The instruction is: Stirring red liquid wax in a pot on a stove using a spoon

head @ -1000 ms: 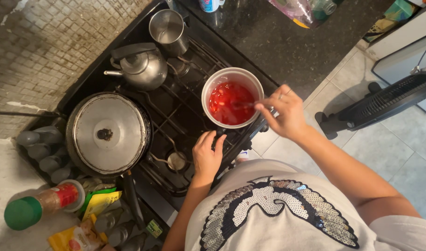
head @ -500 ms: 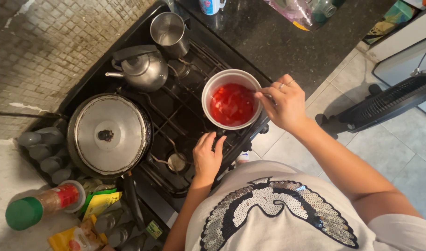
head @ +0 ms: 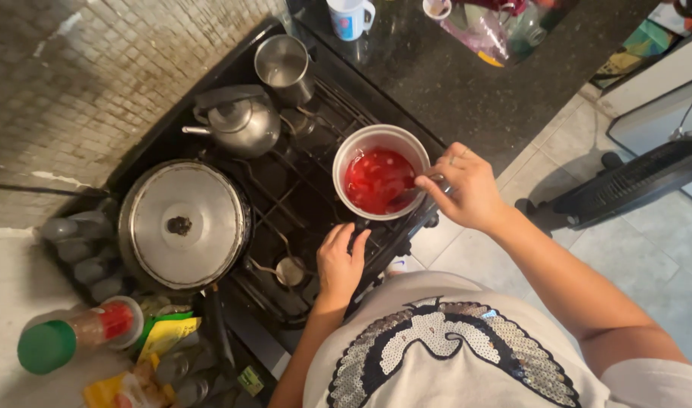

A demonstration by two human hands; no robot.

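Observation:
A white pot of red sauce sits on the front right burner of a black gas stove. My right hand is at the pot's right rim, closed on a spoon whose end dips into the sauce. My left hand rests flat on the stove's front edge, just below the pot, fingers spread and holding nothing.
A large lidded metal pot fills the front left burner. A steel kettle and a steel cup stand at the back. Spice jars and packets crowd the left counter. A mug and a plastic bag lie on the dark counter; a fan stands on the tiled floor.
My right hand has moved the spoon around the pot's right side, stirring the sauce. My left hand has stayed on the stove edge.

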